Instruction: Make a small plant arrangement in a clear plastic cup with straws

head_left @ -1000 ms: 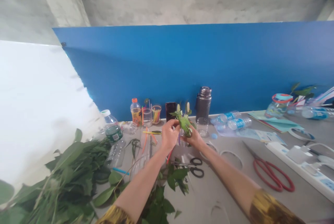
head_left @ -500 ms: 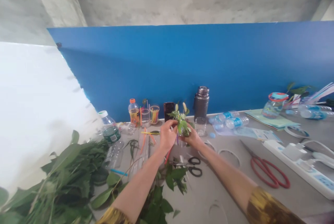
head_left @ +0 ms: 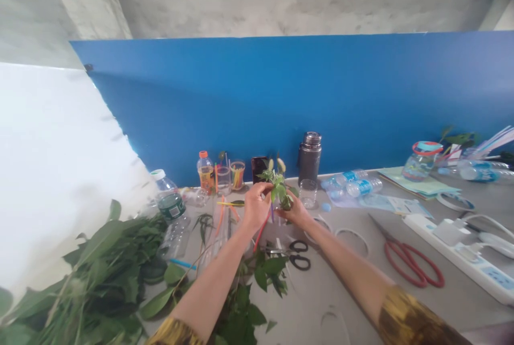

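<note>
Both my hands meet over the middle of the grey table (head_left: 345, 286) around a small leafy sprig bundle (head_left: 278, 187) with two pale buds on top. My left hand (head_left: 255, 207) pinches the sprig from the left, fingers closed. My right hand (head_left: 296, 211) cups it from below on the right, fingers curled round the stems. Red and purple straw-like sticks (head_left: 263, 226) hang down between the hands. Black scissors (head_left: 296, 256) lie just below the hands, beside loose green leaves (head_left: 269, 272).
A heap of leafy branches (head_left: 96, 275) fills the left front. Water bottles (head_left: 171, 200), an orange-capped bottle (head_left: 205, 172), cups with sticks (head_left: 237, 173) and a dark flask (head_left: 309, 156) stand along the blue board. Red scissors (head_left: 409, 262), a power strip (head_left: 466, 256) and lying bottles (head_left: 353, 184) sit at the right.
The hands and sprig have stayed together, shifting slightly left in view as the camera moved. My left fingers have slid a little along the sprig.
</note>
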Demonstrator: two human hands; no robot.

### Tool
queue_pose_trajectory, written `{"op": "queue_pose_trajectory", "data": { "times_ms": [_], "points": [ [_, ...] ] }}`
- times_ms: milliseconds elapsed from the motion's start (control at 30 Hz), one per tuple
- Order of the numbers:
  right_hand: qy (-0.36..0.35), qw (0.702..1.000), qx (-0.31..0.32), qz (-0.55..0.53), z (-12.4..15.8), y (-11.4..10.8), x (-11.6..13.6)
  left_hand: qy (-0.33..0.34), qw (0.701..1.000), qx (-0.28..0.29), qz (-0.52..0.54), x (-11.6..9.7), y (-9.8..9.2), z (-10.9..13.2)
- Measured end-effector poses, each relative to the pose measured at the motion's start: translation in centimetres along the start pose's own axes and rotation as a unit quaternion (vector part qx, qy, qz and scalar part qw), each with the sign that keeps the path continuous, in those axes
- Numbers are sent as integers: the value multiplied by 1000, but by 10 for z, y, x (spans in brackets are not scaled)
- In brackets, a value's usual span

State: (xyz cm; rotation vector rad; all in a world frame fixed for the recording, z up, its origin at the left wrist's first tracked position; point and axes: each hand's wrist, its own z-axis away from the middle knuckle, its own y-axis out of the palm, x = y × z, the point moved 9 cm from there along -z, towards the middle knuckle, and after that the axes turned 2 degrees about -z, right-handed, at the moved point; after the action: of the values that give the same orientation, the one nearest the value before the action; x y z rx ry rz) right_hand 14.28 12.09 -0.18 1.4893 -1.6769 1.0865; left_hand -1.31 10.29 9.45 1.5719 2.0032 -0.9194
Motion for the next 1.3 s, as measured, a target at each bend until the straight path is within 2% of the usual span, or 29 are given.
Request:
{"op": "queue_pose_trajectory", "data": {
  "times_ms": [133, 567, 800, 1300],
  "points": [
    [-18, 1000, 6, 3, 0, 1, 2, 21, 1000, 13, -13, -5, 1, 1],
    [2, 1000, -1, 5, 1, 2, 3, 82, 995, 13, -52, -11, 1, 4],
    [7, 1000, -3, 6, 1, 1, 3, 92, 994, 0, -57, -10, -1, 4],
    [-15, 999, 13, 30, 1, 4, 13, 114, 989, 18, -92, -11, 4, 7]
  ]
}}
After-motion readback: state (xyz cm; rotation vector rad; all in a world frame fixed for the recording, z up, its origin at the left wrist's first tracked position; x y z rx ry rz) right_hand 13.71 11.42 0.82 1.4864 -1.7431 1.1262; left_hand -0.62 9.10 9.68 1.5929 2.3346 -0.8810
